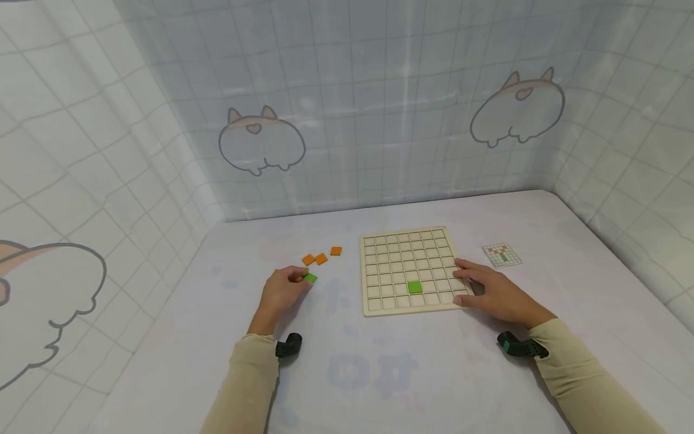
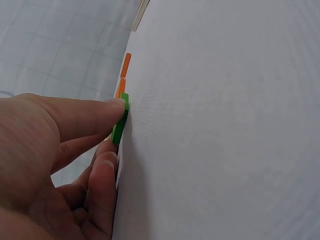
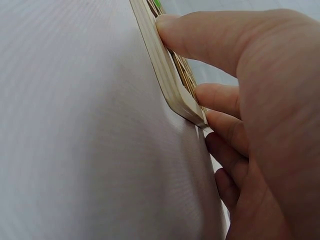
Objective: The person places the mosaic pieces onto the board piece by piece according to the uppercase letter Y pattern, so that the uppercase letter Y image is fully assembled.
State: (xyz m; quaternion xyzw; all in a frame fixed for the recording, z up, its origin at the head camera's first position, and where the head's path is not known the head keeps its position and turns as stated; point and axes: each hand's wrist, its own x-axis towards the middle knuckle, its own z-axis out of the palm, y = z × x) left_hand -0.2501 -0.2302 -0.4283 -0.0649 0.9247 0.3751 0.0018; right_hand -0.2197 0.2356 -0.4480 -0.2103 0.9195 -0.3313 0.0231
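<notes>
My left hand (image 1: 282, 291) pinches a small flat green tile (image 2: 120, 119) between thumb and fingers, low over the table on the left. Just past it lie several orange square tiles (image 1: 336, 251). To the right is a square wooden grid board (image 1: 364, 312), flat on the table, with one green tile (image 1: 414, 287) in a cell of a lower row. On the board's right edge near the front corner rests my right hand (image 1: 496, 293). Its thumb (image 3: 185, 35) touches the top face, and the other fingers lie loosely along the side, gripping nothing.
A small pattern card (image 1: 502, 254) with a grid of orange and green squares lies right of the board. Pale tiled-print walls with cartoon animals (image 1: 262, 141) enclose the table (image 1: 374, 349) at the back and sides.
</notes>
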